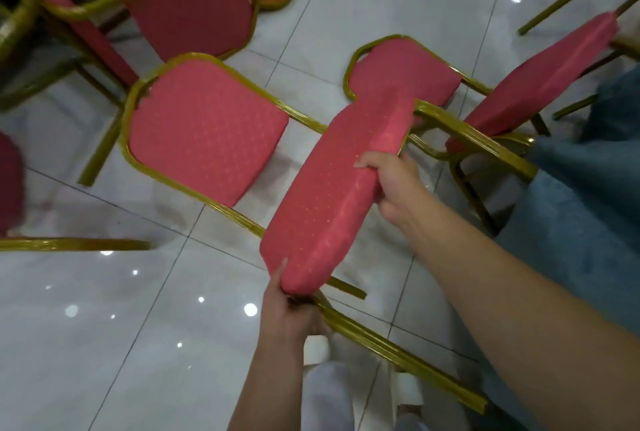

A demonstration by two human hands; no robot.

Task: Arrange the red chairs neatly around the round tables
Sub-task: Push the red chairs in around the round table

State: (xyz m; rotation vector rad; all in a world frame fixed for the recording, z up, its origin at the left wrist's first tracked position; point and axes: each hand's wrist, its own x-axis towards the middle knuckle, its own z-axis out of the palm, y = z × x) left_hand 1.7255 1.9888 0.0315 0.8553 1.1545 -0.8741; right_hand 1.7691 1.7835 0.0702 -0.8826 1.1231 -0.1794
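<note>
Hands hold a red padded backrest with gold dots (332, 195) at both ends. The left hand (291, 321), at 6 o'clock, curls around its lower corner where the gold metal frame (381, 344) meets the cushion, thumb pressed on the fabric. The right hand (393, 190), just right of centre, clamps the opposite edge with fingertips hooked over the padding. This chair's red seat (207, 129) lies at 10 o'clock from the hands (whether all its legs touch the floor is unclear). A second red chair (405, 70) stands close by at 1 o'clock. More red chairs (194, 11) crowd at 11 o'clock. Blue-grey cloth (588, 209) hangs at 3 o'clock above glossy white floor tiles (121, 326).
</note>
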